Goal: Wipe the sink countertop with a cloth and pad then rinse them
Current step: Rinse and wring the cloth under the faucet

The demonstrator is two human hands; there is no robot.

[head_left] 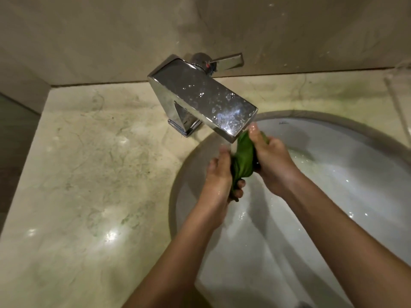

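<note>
Green cloth (243, 156) hangs twisted just under the faucet (200, 96) spout, over the sink (333, 152). My left hand (219, 176) has its grip clenched round the lower end, my right hand (272, 156) round the upper. I judge it wrings best twisted opposite ways, low in the basin, so runoff misses the marble surface (89, 163). I count one cloth, one faucet, one sink and two hands; no pad shows.
</note>
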